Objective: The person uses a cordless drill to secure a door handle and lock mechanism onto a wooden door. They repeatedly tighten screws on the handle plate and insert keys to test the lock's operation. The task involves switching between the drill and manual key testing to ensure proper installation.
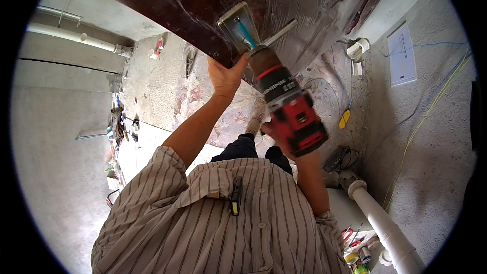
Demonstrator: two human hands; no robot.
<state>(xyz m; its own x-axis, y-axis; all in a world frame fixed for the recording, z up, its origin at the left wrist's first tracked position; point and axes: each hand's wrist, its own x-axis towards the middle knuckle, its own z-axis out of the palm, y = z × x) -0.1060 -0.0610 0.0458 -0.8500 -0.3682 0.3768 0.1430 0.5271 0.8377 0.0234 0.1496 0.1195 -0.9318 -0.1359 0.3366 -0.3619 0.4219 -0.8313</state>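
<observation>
My right hand [281, 137] is wrapped round the grip of a red and black cordless drill [297, 114], slightly blurred. A teal shaft [245, 32] runs from the drill's nose to a metal lock plate [234, 24] on a dark red-brown door [177, 5]. The shaft's tip lies over the plate; whether it sits on a screw is too small to tell. My left hand [227, 77] is closed at the door's edge, its thumb beside the drill's nose and its other fingers mostly hidden. A pale lever handle [280, 33] sticks out beside the plate.
Clear plastic film [309, 5] covers part of the door. Blue and yellow wires [431, 96] hang along the right wall near a white panel [402, 55]. A white pipe [378, 218] stands at lower right by loose tools. More tools [117, 127] lie along the left wall.
</observation>
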